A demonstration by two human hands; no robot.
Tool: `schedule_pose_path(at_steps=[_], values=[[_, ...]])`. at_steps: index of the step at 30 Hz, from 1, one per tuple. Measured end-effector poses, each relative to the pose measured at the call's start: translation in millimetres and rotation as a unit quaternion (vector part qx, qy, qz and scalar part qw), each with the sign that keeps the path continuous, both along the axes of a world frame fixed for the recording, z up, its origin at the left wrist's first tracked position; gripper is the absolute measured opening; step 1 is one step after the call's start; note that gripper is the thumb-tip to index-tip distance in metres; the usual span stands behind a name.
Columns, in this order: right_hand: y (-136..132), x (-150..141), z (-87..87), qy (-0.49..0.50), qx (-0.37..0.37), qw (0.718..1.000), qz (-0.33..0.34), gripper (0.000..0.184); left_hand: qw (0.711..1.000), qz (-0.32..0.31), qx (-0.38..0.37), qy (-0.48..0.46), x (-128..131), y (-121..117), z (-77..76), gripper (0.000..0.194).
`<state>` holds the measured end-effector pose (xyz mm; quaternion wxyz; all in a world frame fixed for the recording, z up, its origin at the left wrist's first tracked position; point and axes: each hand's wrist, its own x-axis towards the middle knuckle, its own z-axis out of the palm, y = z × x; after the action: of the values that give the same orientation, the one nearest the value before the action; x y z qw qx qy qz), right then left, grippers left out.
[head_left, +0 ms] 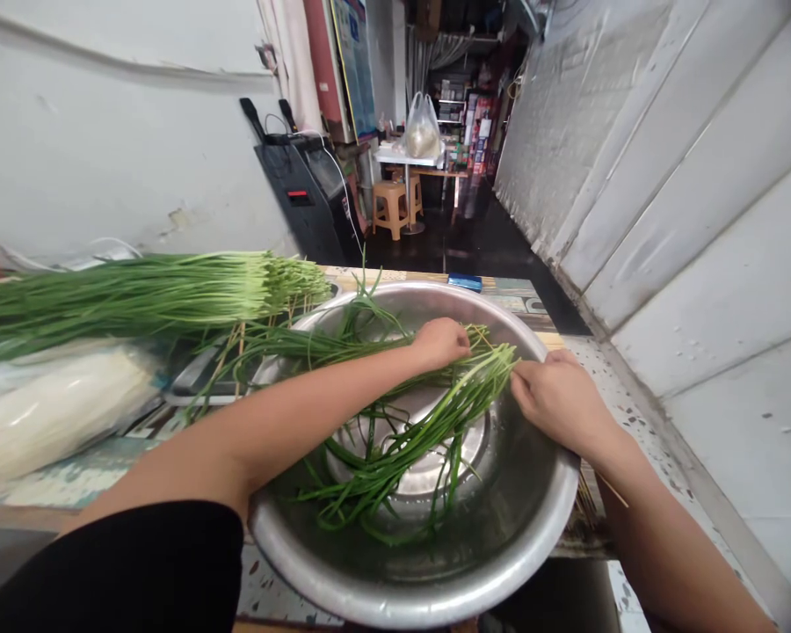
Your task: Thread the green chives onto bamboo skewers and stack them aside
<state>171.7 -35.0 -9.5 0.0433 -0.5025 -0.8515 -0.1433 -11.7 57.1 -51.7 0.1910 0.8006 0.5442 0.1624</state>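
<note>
A wide steel basin [540, 527] stands in front of me with long green chives [395, 457] inside, their pale ends toward the right. My right hand [557, 396] pinches those pale ends by the basin's right rim. Over a second bunch of chives [330, 345], draped across the far left rim, my left hand [441, 341] is closed with its fingers curled at the stems. Its fingertips are partly hidden. Thin brown sticks [480, 336] show beside the left fingers. Water glints in the bottom of the basin.
A large heap of chives [171, 290] lies on the left, behind a clear bag with something white [53, 413] and a metal tray [201, 374]. More thin sticks [586, 497] are right of the basin. Beyond it lies a blue packet [465, 282]; a wall [718, 264] runs along the right.
</note>
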Motion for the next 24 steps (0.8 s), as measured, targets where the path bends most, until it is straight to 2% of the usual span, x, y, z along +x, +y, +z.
schedule_pose_path(at_steps=[2,5,8,10,16,24], values=[[0,0,0.6,0.000,0.002,1.000,-0.002,0.033,0.999,0.017,-0.003,-0.033,1,2,-2.1,0.015],[-1,-2,1.9,0.007,0.003,1.000,-0.010,0.033,0.988,0.065,-0.029,-0.137,-2,5,-0.9,0.016],[-1,-2,2.4,0.017,0.000,1.000,-0.008,0.034,0.956,0.110,-0.087,-0.256,-3,5,3.4,0.028],[-1,-3,2.3,0.023,0.000,1.000,-0.006,0.035,0.938,0.117,-0.125,-0.302,-4,4,6.6,0.031],[-2,-3,2.3,0.026,0.003,1.000,-0.006,0.033,0.911,0.136,-0.189,-0.340,-4,-1,14.3,0.028],[-3,-1,0.9,0.016,0.010,1.000,-0.003,0.031,0.906,0.129,-0.213,-0.342,-9,2,13.7,0.026]])
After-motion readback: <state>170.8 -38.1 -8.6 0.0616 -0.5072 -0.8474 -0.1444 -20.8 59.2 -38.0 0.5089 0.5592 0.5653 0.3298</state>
